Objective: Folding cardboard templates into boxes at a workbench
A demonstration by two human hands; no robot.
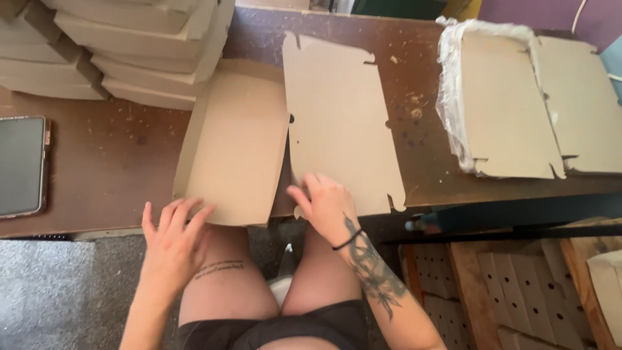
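— What do the hands have hold of?

— The left hand [173, 238] sits at the near edge of the half-folded cardboard box [233, 146], fingers spread wide and flat, their tips against the box's near wall; it grips nothing. The right hand [325, 204] rests on the near edge of the box's flat panel [340, 120], fingers loosely curled and pressing down, not closed around anything. A black band circles that wrist.

— And where does the box lie?

— On the brown wooden table [110, 162], its near end over the table's front edge, above the person's knees. Its left wall stands up; the panel on its right lies flat, with notches and tabs cut along its sides.

— What else is around the box?

— Left of it, well apart, a dark tablet [23, 165] lies flat on the table. Beyond the box's far left corner rises a stack of folded boxes [129, 45], plain brown, touching it. Right of the box, apart from it, sits a pile of flat cardboard blanks [508, 110] with torn clear plastic wrap [450, 97] bunched along its left side. A second pile of blanks [583, 104] lies just beside that, farther right. No labels show on any of it.
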